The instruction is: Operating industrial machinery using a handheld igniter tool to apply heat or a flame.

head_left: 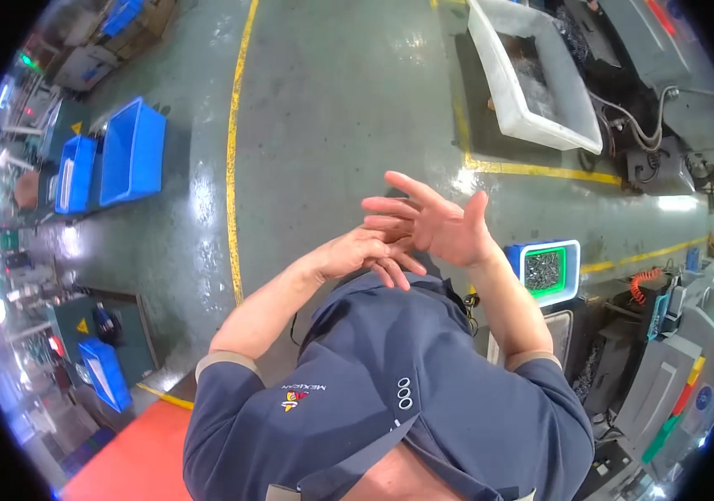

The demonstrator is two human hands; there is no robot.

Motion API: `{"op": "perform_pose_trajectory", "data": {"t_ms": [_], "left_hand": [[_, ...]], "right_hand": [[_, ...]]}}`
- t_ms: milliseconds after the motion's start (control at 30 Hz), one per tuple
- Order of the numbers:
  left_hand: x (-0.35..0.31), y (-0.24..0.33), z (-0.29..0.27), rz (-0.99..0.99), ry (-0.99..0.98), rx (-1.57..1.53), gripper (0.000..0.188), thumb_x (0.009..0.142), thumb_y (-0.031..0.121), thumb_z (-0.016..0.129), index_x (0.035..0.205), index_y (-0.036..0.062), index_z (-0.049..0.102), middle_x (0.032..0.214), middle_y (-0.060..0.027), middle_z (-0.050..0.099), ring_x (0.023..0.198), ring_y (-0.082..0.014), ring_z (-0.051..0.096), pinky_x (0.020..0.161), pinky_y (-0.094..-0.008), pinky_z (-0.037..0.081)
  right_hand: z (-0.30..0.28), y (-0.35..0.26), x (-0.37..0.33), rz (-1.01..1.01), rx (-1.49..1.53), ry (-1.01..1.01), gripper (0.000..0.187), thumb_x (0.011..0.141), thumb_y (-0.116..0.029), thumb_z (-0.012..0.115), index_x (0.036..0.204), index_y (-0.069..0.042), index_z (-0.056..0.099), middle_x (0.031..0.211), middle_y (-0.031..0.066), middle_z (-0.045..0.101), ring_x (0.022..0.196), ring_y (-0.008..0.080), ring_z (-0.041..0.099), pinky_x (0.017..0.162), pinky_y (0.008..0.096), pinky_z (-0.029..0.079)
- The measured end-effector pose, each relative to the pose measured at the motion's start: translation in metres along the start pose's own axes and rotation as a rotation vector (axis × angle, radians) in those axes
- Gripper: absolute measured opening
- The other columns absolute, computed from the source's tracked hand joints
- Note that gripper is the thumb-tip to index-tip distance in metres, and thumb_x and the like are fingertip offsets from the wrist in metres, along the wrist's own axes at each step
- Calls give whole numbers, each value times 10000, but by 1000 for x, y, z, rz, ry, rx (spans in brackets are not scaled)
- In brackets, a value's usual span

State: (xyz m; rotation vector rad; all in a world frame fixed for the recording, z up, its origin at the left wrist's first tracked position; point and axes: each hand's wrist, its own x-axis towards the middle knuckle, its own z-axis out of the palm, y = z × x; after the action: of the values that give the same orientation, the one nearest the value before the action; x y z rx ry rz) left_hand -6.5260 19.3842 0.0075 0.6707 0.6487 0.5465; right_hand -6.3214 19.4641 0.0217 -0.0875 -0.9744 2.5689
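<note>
Both of my hands meet in front of my body, above the floor. My right hand (449, 230) is raised with its palm showing, its thumb standing up and its fingers spread; nothing lies in it. My left hand (364, 254) comes from the other side, palm turned down, its fingers crossing at the fingertips of the right hand. Its fingers look stretched and apart, and no object shows in it. Where the two hands overlap, some fingers are partly hidden. Closest to my right forearm is a white and blue bin (572, 265) with a green liner (559, 285) holding many small metal parts.
A large white tub (511, 108) with dark contents stands at the far right, beside machinery (658, 367). Blue bins (133, 154) sit at the left. Yellow lines (232, 167) mark the green floor (332, 108). A red-orange surface (140, 451) lies at the lower left.
</note>
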Motion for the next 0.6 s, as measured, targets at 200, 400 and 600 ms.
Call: {"op": "perform_pose_trajectory", "data": {"t_ms": [200,400,600], "left_hand": [[84,108,-117,19,-47,-24,587,941,194,417,1478,-42,436,1298,-268,636,1007,-312,726,826,-341,594],[143,249,-200,64,20,-17,586,955,224,426,1477,-38,454,1309,-248,640,1007,-303,724,824,-345,589],[187,362,-296,121,204,181,547,1041,343,468,1459,-8,503,1241,-209,681,964,-278,731,799,-352,593]], "right_hand": [[-120,-79,101,-40,132,40,1271,713,-974,394,1632,-144,107,1604,288,263,1463,433,337,1106,625,399],[-203,-195,226,17,204,50,1265,716,-967,406,1628,-137,125,1597,291,269,1459,444,337,1101,619,410],[-281,-281,349,62,83,55,1252,721,-974,380,1628,-144,138,1593,289,281,1446,441,362,1121,608,384]]}}
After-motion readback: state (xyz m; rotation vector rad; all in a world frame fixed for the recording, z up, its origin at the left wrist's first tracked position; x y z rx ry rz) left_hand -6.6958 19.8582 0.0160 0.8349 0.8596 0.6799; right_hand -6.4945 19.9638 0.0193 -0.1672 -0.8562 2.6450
